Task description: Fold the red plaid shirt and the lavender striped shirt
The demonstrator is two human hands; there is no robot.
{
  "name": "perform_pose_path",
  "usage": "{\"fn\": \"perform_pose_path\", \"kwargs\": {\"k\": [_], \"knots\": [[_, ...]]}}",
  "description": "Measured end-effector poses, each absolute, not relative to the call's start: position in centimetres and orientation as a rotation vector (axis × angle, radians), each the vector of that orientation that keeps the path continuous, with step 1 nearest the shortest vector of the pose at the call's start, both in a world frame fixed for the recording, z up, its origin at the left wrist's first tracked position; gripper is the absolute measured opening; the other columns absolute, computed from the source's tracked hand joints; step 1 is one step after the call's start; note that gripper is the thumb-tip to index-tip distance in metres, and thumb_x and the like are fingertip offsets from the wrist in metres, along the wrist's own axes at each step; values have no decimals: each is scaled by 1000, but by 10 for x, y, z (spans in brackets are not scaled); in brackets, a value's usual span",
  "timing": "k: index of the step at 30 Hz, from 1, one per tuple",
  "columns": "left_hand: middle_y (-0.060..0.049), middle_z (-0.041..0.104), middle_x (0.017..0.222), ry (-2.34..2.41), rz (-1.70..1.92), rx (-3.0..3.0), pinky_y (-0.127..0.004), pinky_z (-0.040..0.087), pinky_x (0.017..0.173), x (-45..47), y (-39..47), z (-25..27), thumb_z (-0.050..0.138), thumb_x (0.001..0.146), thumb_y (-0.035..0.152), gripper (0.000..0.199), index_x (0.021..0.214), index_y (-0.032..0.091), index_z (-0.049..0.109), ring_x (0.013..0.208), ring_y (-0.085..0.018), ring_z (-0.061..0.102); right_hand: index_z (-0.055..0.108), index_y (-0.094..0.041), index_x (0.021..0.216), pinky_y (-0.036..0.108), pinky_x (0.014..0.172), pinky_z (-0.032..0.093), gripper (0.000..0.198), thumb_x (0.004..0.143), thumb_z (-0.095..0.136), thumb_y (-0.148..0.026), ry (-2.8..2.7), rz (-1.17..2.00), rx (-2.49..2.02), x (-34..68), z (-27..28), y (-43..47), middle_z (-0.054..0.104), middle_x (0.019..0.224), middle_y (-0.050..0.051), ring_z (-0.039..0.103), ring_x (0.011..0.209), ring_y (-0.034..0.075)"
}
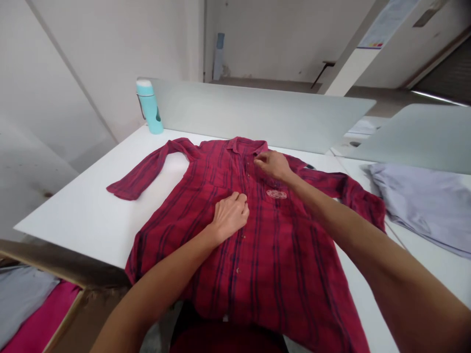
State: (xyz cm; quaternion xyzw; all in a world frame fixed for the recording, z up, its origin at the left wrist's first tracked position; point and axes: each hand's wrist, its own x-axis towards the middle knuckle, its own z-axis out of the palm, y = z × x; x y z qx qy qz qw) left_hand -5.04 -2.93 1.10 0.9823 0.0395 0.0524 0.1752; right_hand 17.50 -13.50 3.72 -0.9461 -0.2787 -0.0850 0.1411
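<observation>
A red plaid button-up shirt (287, 245) with dark stripes lies front side up on the white table (91, 215), its collar at the far side and its hem hanging over the near edge. My left hand (231, 213) is closed on the button placket at mid-chest, its fingertips curled out of sight. Farther up, just below the collar, my right hand (272, 164) pinches the placket edge. A pale round print (276, 194) shows on the chest near my right forearm. Several small buttons run down the front. One sleeve stretches to the left, the other to the right.
A turquoise bottle (149, 108) stands at the back left corner. Behind the shirt runs a low frosted divider (239, 113). Folded pale lavender cloth (423, 206) lies on the right. Below the table's left edge, an open cardboard box (66, 318) holds grey and pink cloth.
</observation>
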Motion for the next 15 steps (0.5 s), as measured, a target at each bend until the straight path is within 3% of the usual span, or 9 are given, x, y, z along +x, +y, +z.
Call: {"fn": "perform_pose_path", "kwargs": {"k": [7,15], "knots": [[-8,70,115,97,108,2743,-32,54,74,-52,-33,12,44,106,26,24,113,19,66,102,-24,73,81,-19,113,37,93,57,33,98,58,-37,-789,-190,-2882,207,30,-58,78,117,13,72,112,31],[-5,72,110,122,141,2684,-30,49,70,-49,-35,12,47,104,23,20,107,20,67,96,-20,71,80,-14,120,44,98,56,35,96,56,-23,-743,-206,-2936,229,26,-44,74,123,20,71,113,34]]}}
